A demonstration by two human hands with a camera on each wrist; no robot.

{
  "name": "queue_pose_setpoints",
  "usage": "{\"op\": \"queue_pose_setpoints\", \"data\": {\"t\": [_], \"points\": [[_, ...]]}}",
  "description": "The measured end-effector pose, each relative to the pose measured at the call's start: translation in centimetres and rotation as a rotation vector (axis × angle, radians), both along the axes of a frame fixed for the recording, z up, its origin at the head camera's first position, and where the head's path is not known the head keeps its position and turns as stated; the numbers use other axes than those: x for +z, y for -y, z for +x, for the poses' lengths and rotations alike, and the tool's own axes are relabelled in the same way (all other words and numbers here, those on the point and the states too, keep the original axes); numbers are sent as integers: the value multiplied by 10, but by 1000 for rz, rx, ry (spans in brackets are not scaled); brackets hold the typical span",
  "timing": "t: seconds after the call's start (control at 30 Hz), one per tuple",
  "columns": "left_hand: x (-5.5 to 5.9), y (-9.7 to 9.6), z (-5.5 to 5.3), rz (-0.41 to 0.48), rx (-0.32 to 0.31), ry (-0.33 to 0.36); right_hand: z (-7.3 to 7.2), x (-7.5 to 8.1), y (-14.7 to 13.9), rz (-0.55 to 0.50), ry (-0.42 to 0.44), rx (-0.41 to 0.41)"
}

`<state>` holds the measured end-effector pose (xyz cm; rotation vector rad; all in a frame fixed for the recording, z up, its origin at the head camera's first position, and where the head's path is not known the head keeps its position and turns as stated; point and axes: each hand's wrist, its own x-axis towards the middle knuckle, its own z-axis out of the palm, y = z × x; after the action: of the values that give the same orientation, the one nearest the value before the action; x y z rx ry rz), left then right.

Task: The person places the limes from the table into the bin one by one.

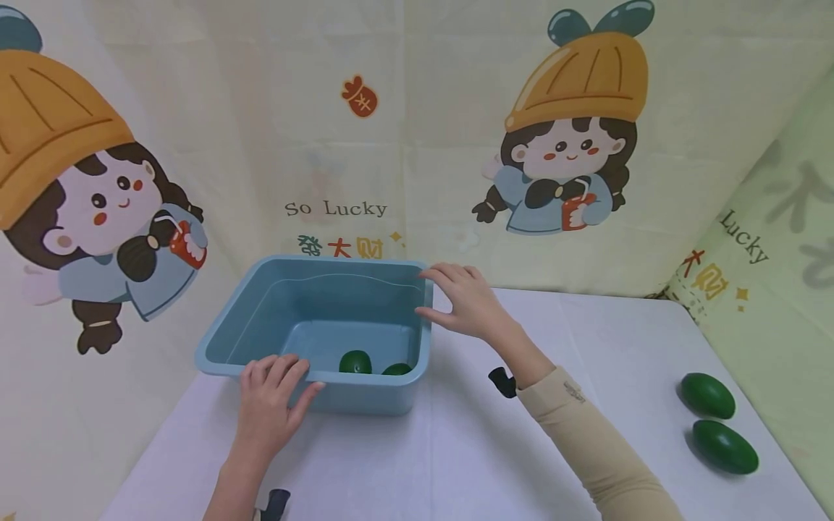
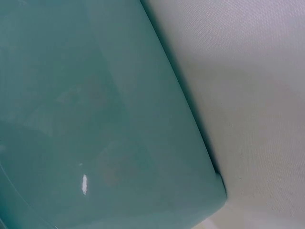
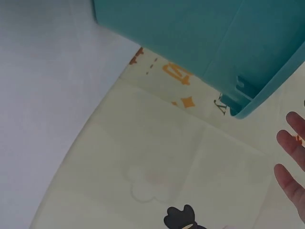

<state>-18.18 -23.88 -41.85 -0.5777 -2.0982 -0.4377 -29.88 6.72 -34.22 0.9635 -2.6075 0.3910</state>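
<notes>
A blue plastic basin [image 1: 365, 396] stands on the white-covered table, with two dark green oval fruits, perhaps avocados, visible inside: one green fruit [image 1: 355, 362] and a second green fruit [image 1: 397, 369] partly hidden by the front rim. My left hand [image 1: 270, 398] lies at the front rim, fingers loosely bent over it and thumb spread to the right. At the right rim is my right hand [image 1: 465, 300], fingers and thumb extended towards the basin. In the right wrist view its fingers [image 3: 288, 183] look straight and apart from the basin. The left wrist view shows only the basin's wall [image 2: 105, 114] and cloth.
Two more green fruits, an upper one [image 1: 707, 396] and a lower one [image 1: 725, 447], lie near the table's right edge. A cream cloth [image 1: 443, 159] with cartoon prints hangs behind the table [image 1: 469, 449] and down its sides.
</notes>
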Motion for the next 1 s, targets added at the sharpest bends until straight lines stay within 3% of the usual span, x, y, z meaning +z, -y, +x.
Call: {"op": "queue_pose_setpoints", "data": {"t": [1.0], "points": [[-2, -3, 3, 7, -5, -7, 21, -16, -46, -53, 2, -76]]}}
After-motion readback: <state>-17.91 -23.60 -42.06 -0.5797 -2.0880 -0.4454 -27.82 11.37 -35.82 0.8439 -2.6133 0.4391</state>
